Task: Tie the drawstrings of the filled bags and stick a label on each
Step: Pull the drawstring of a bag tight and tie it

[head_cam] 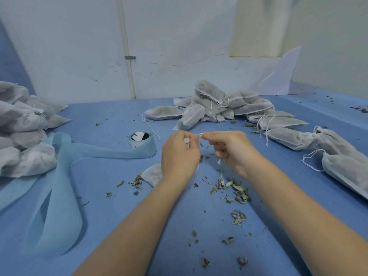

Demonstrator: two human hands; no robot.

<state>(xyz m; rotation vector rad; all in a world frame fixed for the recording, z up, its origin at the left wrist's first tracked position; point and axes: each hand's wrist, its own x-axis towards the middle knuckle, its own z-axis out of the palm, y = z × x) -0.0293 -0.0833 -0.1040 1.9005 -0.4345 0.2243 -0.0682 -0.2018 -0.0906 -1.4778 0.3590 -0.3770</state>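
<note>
Your left hand (179, 156) and right hand (232, 150) both pinch the white drawstring (200, 135) btwn them, fingers curled, above the blue table (123, 196). Bag (154, 175) lies under your left hand, mostly hidden. Untied bags (225, 105) piled behind; label roll (141, 143) to the left, w/ loose herb bits (231, 186) near your wrists.

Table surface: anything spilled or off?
Yes. Dried leaf bits lie loose on the blue table, mostly near the right hand, likely bag filling. The label roll's liner trails in loose loops at left.
</note>
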